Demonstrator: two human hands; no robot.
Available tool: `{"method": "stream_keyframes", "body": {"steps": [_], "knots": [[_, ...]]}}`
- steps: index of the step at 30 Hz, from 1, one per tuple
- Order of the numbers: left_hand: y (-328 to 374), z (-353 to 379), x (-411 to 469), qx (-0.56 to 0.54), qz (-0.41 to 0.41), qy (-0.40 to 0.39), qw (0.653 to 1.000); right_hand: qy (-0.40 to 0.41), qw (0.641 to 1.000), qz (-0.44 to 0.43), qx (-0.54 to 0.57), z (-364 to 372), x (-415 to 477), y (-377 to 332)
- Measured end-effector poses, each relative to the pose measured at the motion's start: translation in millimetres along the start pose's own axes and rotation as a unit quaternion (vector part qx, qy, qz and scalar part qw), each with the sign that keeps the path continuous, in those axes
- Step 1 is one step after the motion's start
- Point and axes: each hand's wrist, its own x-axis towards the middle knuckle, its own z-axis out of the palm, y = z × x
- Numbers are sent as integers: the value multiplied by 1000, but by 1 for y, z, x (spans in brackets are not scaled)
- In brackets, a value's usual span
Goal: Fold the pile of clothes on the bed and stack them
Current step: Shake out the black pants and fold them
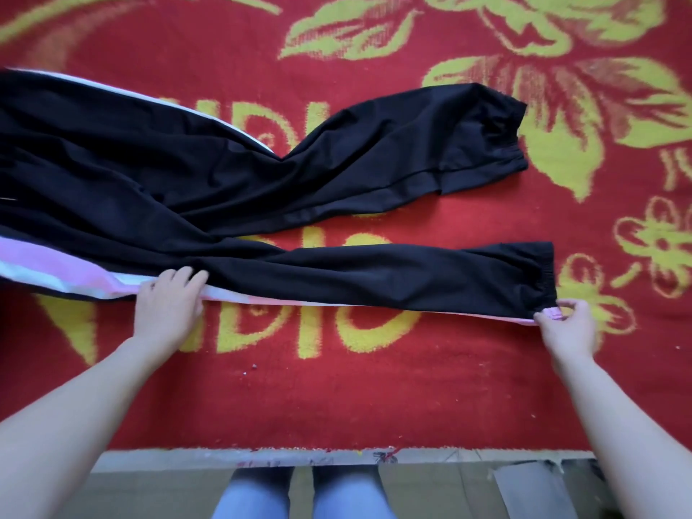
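Head view: a pair of black trousers (pixel 187 174) lies spread across the bed, on a red bed cover (pixel 374 387) patterned with yellow-green flowers and letters. The waist end runs out of the picture at the left edge. There a white and pink side stripe (pixel 56 271) shows along the near hem, and a thinner white stripe edges the far side.

The left hand (pixel 168 305) rests on the near hem where the near leg (pixel 374 279) begins. Its fingers (pixel 187 275) are straight and lie flat on the black cloth, gripping nothing.

The two legs part towards the right. The far leg (pixel 412 144) angles away and ends in a gathered far cuff (pixel 501 136). The near leg lies nearly straight along the bed, and the red cover shows between the two.

At the right end the right hand (pixel 569 327) holds the near cuff (pixel 539 271) at its lower corner, thumb and fingers pinching the pink-striped edge. Below the bed's near edge, between the forearms, the person's knees in blue jeans (pixel 254 496) are in view.
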Motion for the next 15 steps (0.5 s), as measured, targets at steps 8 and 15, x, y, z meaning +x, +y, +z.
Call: {"method": "stream_keyframes", "body": {"steps": [8,15], "knots": [[-12,-15,-1,-1,96,17,995,92,983,91,133,-10,-5,2],[-8,-11,-64,18,250,39,967,97,988,112,-50,-20,-42,7]]}}
